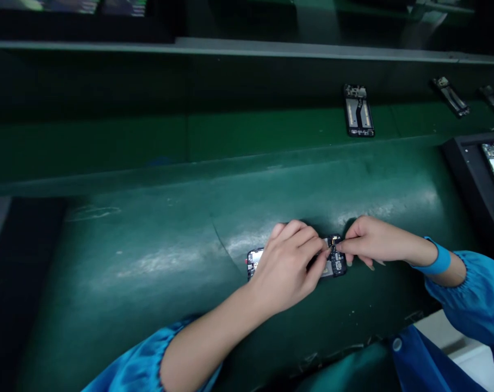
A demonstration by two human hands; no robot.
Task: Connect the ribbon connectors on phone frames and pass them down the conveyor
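Note:
An opened smartphone (339, 264) lies lengthwise on the green mat, its inner board and small parts showing at the right end. Across its middle rests my left hand (290, 264), thumb and index finger pinched together over the board near that end. My right hand (367, 239), with a blue band on the wrist, pinches at the phone's right edge, its fingertips close to the left ones. Whatever sits between either set of fingertips is too small to make out. The middle of the phone is hidden under my left hand.
Another opened phone (359, 111) lies on the green ledge behind, with a further opened phone (451, 97) to its right. A black tray (467, 179) holding phone parts stands at the right. A dark box-like object (30, 245) is at the left. The green mat (149, 234) covers the bench.

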